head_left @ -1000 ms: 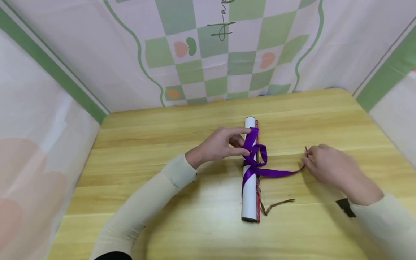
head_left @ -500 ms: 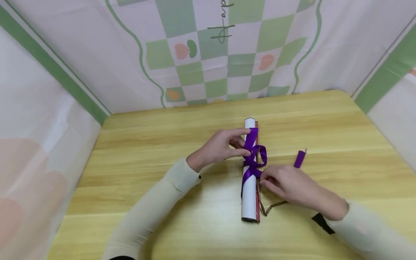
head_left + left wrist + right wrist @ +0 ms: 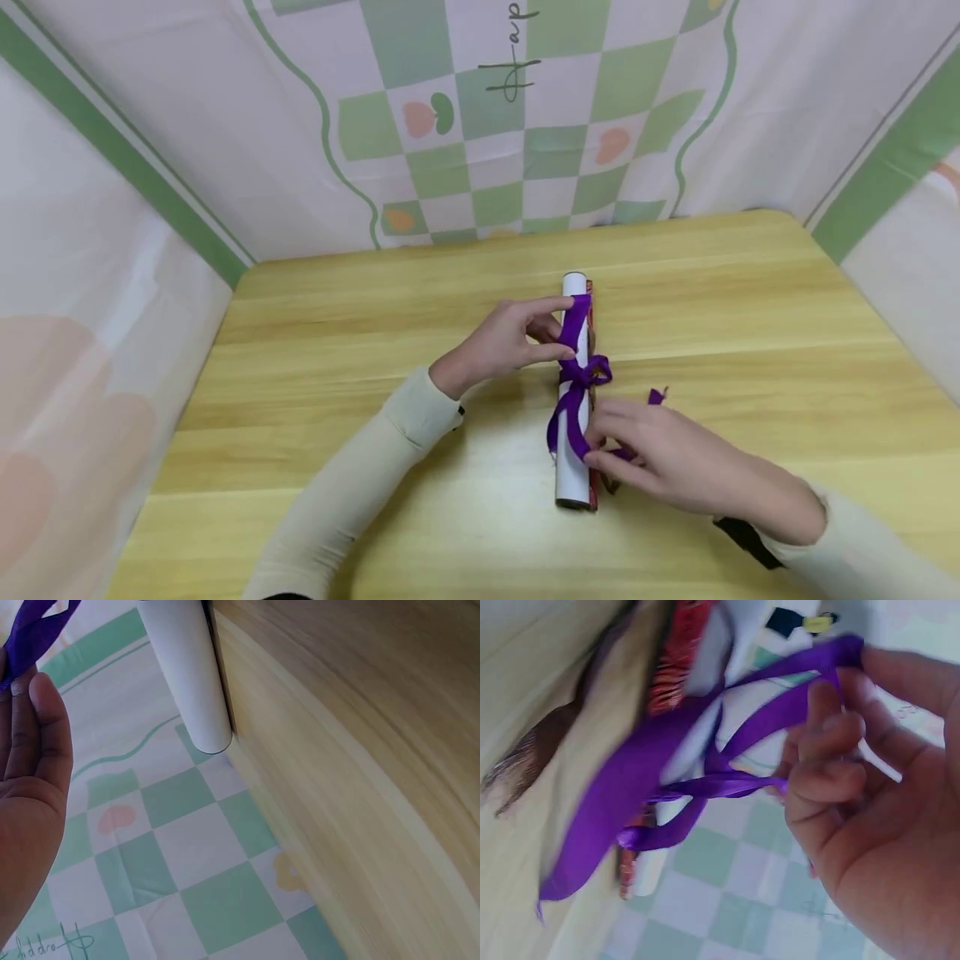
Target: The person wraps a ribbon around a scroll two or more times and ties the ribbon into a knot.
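Observation:
A white tube [image 3: 573,479] lies lengthwise on the wooden table [image 3: 337,317], with a purple ribbon [image 3: 580,375] wound and knotted about its middle. My left hand [image 3: 498,346] holds the ribbon's upper loop, index finger at its top end and thumb lower down near the knot. Right of the tube, my right hand [image 3: 675,458] pinches a lower length of the ribbon between thumb and index finger. In the right wrist view a loose ribbon tail [image 3: 600,810] hangs toward the tabletop. Part of the ribbon is hidden behind the right hand.
A red patterned strip [image 3: 679,664] runs along the tube's right side. A brown cord with a frayed end [image 3: 544,750] lies beside it. Behind the table hangs a green-and-white checked cloth [image 3: 495,158], and pale cloth walls stand at both sides.
My right hand has come in from the far right to the tube, then slid down its side, drawing the ribbon downward. The ribbon's right loop has become smaller. My left hand has stayed almost still.

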A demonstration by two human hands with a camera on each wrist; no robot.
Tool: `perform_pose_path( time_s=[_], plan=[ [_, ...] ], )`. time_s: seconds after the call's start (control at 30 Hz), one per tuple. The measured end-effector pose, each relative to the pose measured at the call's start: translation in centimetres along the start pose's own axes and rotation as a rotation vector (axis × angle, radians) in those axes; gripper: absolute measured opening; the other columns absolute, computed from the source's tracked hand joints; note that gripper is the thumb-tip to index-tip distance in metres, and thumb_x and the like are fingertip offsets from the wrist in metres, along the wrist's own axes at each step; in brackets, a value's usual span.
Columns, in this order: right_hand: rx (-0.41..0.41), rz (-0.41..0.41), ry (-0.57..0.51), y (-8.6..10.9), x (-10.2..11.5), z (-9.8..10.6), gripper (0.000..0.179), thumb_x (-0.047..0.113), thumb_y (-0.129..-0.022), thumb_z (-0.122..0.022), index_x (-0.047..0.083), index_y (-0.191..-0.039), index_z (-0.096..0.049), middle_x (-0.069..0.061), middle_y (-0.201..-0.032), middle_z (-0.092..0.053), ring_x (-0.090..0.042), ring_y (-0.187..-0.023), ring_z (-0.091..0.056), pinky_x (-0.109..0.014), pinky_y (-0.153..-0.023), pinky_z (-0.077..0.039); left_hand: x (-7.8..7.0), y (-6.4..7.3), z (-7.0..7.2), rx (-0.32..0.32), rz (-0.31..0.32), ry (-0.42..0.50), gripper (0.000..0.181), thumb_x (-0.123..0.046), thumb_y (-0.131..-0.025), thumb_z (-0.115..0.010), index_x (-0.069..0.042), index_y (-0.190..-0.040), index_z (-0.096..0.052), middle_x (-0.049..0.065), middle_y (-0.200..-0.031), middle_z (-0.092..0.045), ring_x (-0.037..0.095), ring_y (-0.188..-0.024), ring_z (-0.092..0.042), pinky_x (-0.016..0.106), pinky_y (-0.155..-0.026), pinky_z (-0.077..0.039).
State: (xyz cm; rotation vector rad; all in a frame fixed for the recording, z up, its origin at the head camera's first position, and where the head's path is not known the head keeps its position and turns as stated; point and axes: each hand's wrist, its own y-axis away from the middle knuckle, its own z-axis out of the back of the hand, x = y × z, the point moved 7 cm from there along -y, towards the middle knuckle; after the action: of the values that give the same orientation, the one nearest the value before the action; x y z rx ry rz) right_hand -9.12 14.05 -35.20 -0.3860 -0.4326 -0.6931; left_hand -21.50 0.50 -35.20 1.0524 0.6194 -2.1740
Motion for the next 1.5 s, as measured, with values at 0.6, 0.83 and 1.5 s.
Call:
perform_pose_path(
  time_s=[0.6, 0.83, 1.5],
  plan=[
    [0.085, -0.395, 0.397, 6.4, -7.4, 3.4, 0.014, 0.025, -0.089, -0.083, 0.017, -0.098, -0.076, 0.006, -0.094, -0.071, -0.013, -0.078, -0.068, -0.04, -0.066, -0.062, 0.1, 0.1, 0.4, -0.007, 0.027, 0.005, 0.065, -0.009, -0.093, -0.081, 0.0, -0.152, -0.053, 0.014, -0.105, -0.079, 0.021, -0.098, -0.078, 0.022, -0.093, -0.06],
    [0.091, -0.291, 0.26, 2.6, -6.7, 0.5, 0.025, 0.04, -0.093, -0.08, 0.018, -0.104, -0.078, 0.009, -0.099, -0.072, -0.007, -0.082, -0.069, -0.033, -0.072, -0.061, 0.1, 0.0, 0.0, 0.001, 0.003, 0.023, 0.064, -0.007, -0.093, -0.08, 0.002, -0.151, -0.053, 0.015, -0.104, -0.08, 0.022, -0.097, -0.078, 0.021, -0.093, -0.06],
    [0.041, -0.248, 0.474, -1.5, -7.6, 0.0, 0.005, 0.02, -0.09, -0.082, 0.017, -0.093, -0.079, -0.004, -0.099, -0.075, -0.031, -0.101, -0.067, -0.065, -0.094, -0.048, 0.4, 0.1, 0.0, -0.003, 0.003, 0.03, 0.064, -0.008, -0.094, -0.08, 0.001, -0.151, -0.053, 0.015, -0.105, -0.08, 0.02, -0.097, -0.078, 0.019, -0.093, -0.059]
  ],
)
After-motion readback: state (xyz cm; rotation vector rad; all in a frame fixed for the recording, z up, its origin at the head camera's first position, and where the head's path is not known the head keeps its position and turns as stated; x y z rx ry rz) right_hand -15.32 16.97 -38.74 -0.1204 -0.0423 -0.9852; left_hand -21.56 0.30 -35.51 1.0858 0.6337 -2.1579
